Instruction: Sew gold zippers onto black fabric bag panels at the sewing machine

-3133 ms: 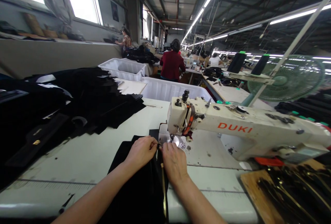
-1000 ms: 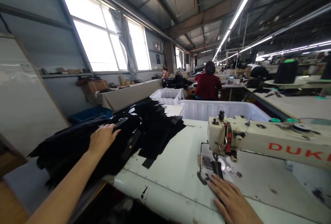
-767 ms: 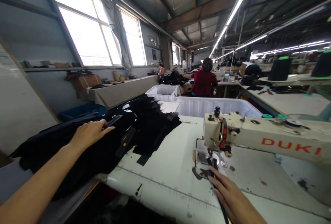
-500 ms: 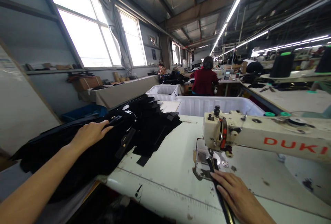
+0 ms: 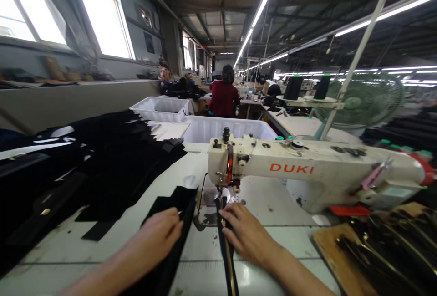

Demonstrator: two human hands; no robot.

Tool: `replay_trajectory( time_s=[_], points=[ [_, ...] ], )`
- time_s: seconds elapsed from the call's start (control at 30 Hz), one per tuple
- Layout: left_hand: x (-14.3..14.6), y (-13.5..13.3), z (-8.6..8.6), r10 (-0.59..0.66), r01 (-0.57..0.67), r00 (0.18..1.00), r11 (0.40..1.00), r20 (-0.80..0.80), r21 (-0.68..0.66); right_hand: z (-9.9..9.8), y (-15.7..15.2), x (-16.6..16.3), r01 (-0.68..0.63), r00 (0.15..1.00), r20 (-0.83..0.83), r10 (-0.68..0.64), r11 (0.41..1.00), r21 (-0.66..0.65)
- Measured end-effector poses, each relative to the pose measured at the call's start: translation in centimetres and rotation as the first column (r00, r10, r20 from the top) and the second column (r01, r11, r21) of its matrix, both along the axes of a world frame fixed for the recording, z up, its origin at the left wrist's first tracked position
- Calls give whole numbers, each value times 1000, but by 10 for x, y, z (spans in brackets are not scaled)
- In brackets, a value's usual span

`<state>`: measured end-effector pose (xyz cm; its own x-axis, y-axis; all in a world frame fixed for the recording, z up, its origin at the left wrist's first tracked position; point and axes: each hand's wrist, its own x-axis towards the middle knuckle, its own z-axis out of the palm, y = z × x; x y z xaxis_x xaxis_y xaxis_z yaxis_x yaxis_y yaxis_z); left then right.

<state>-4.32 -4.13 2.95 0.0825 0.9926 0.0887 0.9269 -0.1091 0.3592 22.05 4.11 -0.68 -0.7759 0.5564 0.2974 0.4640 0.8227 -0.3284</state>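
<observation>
My left hand, slightly blurred, is closed on a black fabric piece at the left of the needle plate. Its lower part hangs toward me. My right hand holds a long zipper, black tape with gold-coloured teeth, just in front of the needle. The zipper's far end lies at the presser foot of the sewing machine, and its near end runs down past the table's front edge. The fingers of this hand are bent over the tape.
Black cut pieces are piled on the left of the table. White plastic bins stand behind the machine. At the right lie black pieces with gold zippers on a board. A fan and a person in red are farther back.
My left hand has moved right from the pile, bringing a black fabric piece beside the needle plate. My right hand stays on the zipper by the needle. The view has turned right.
</observation>
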Motion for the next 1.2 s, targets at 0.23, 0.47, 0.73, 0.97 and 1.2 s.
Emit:
replay_trajectory(
  time_s=[0.23,0.47,0.73,0.97,1.2],
  points=[
    [75,17,-34,-211,202,967,977,141,74,1,-7,3,5,999,32,-4,999,-41],
    [53,14,-63,-189,298,939,865,-288,403,-24,-7,6,53,999,-5,-53,985,166],
    [51,28,-69,-232,363,892,879,-387,310,-29,-8,1,82,997,-10,-82,973,216],
    [51,26,-70,-227,343,907,888,-355,307,-30,-7,2,75,997,-2,-77,968,238],
    [52,30,-58,-289,371,911,886,-294,278,-28,-7,0,62,998,-21,-59,959,276]
  ],
)
